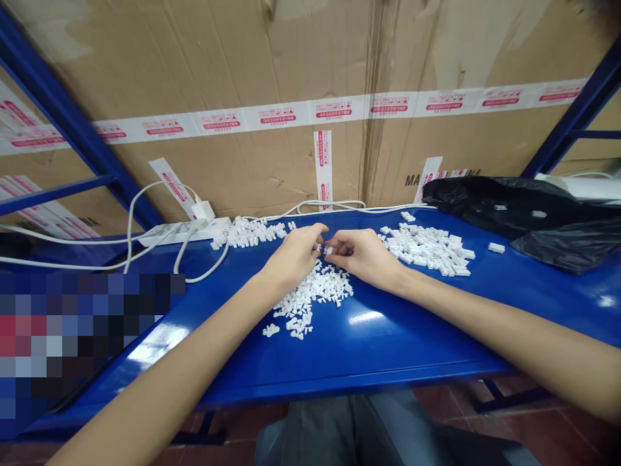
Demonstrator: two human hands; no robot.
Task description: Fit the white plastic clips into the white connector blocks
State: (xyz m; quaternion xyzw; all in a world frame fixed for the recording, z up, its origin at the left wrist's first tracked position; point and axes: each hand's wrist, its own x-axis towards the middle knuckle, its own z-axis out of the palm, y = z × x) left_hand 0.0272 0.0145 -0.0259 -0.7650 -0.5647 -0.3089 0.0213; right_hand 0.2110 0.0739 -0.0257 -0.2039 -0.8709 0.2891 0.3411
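My left hand and my right hand meet over the middle of a blue table. Each pinches a small white plastic part between its fingertips, and the two parts touch. Right below the hands lies a loose pile of small white plastic pieces. A second heap of white pieces sits just right of my right hand. A third heap lies behind my left hand.
A white power strip with a plugged charger and white cables lies at the back left. Black plastic bags cover the back right. Taped cardboard and blue shelf posts stand behind. My knees show under the table's front edge.
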